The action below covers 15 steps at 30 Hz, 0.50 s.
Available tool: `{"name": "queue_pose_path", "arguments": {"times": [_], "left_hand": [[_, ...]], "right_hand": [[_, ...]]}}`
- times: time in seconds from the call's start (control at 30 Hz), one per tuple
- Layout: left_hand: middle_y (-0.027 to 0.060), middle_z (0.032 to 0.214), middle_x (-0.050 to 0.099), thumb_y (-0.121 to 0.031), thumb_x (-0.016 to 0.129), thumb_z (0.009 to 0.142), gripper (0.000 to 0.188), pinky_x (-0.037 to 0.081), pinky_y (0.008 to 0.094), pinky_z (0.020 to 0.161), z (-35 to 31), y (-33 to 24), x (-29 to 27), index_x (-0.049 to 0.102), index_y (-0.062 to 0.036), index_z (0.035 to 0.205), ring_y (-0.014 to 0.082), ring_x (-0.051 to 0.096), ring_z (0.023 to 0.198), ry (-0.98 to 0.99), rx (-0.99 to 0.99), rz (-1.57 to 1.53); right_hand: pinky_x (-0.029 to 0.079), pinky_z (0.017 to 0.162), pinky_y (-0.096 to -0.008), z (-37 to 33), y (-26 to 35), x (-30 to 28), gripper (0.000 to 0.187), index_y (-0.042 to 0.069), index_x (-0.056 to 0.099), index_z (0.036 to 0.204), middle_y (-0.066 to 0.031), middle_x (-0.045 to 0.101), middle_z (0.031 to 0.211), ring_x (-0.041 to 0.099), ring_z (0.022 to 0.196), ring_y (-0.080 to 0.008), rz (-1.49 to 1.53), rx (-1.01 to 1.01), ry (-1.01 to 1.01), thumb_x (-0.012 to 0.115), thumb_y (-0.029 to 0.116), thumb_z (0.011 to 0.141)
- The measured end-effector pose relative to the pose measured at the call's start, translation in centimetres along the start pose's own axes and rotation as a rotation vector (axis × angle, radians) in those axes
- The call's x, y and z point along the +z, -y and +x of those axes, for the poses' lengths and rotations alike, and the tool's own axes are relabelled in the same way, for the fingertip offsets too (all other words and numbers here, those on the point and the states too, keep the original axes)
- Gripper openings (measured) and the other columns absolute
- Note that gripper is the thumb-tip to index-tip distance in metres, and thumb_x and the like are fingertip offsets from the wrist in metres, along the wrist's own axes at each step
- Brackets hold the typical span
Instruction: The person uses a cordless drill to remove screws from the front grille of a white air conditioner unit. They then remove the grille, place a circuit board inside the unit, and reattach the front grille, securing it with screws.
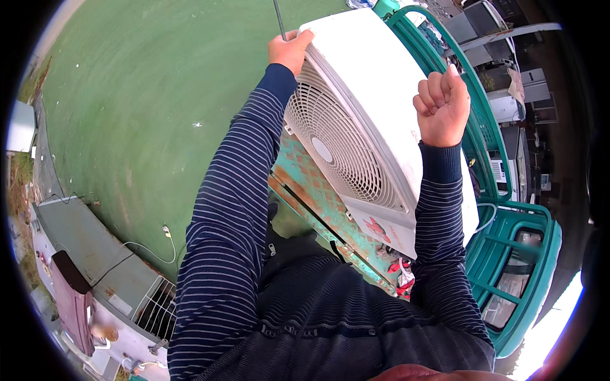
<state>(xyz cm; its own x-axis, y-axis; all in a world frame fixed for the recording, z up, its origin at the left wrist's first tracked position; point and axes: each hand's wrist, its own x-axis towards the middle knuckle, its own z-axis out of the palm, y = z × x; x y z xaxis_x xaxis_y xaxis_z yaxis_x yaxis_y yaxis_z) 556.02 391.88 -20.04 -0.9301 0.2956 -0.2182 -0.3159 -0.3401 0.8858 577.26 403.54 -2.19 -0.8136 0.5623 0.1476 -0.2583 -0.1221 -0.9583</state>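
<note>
A white air conditioner outdoor unit [375,70] with a round fan grille [340,143] stands tilted in front of me. At its far left corner my left hand [289,52] is closed, the thumb against the casing edge. A thin dark rod [279,19] runs away from that hand; whether the hand also grips it is hard to see. My right hand [443,111] is curled into a fist by the unit's right side, its thumb pointing up. Nothing shows inside the fist. Beneath the unit is a worn turquoise and rusty platform [302,168].
A green open-framed panel [499,159] and a green vehicle door [511,254] stand at the right. Green floor [140,114] stretches leftward. At the lower left is a grey cabinet [86,235] with a wire rack [157,306]; a pale cable [168,244] lies nearby.
</note>
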Motion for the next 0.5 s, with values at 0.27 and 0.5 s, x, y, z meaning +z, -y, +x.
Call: {"name": "queue_pose_path", "arguments": {"times": [0.27, 0.5], "left_hand": [[-0.0087, 0.052, 0.030, -0.032, 0.076, 0.085, 0.030, 0.018, 0.0232, 0.034, 0.0, -2.5, -0.9, 0.055, -0.0105, 0.088, 0.0044, 0.027, 0.039, 0.139, -0.128, 0.112], [-0.0063, 0.051, 0.023, -0.037, 0.074, 0.088, 0.039, 0.018, 0.0240, 0.033, 1.1, -4.7, -1.5, 0.043, -0.0171, 0.076, 0.0065, 0.025, 0.038, 0.236, -0.294, 0.263]], "right_hand": [[0.016, 0.041, -0.0239, -15.7, 3.9, -13.3, 0.046, 0.013, 0.034, 0.060, 0.0070, 0.027, 0.055, 0.023, 0.046, -0.0036, -0.175, -0.139, -0.358, 0.054, 0.020, 0.100], [0.018, 0.039, -0.0240, -27.2, 3.5, -23.3, 0.041, 0.011, 0.041, 0.058, 0.0083, 0.034, 0.052, 0.026, 0.043, -0.0017, -0.043, -0.123, -0.850, 0.057, 0.015, 0.095]]}}
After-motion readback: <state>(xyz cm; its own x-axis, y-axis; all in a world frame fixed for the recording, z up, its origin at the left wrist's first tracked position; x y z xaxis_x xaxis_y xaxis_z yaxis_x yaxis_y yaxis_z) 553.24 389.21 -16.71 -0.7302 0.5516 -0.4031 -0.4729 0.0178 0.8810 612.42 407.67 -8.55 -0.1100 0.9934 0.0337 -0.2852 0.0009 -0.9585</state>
